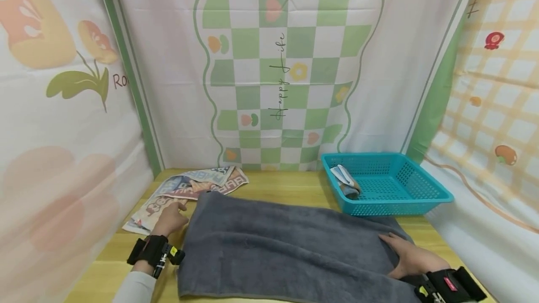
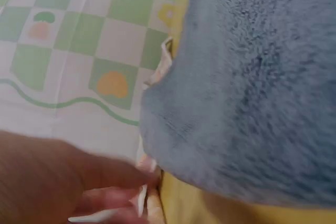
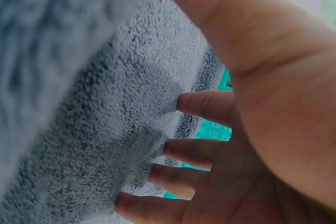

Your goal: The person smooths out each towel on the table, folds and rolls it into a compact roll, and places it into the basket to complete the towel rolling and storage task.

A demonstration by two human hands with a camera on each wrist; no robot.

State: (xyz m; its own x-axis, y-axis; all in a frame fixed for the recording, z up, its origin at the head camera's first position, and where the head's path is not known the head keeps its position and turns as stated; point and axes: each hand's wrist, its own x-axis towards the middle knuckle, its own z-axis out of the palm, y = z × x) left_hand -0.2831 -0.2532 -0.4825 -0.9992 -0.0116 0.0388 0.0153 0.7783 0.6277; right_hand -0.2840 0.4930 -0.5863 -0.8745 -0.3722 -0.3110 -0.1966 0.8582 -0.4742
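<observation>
The grey towel, likely light and limp, suits corner grips, the left hand loose beside it, the right hand spread against it.

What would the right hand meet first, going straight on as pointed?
The gray towel: the right hand points across it and seems to be touching it, though depth there is hard to judge.
</observation>
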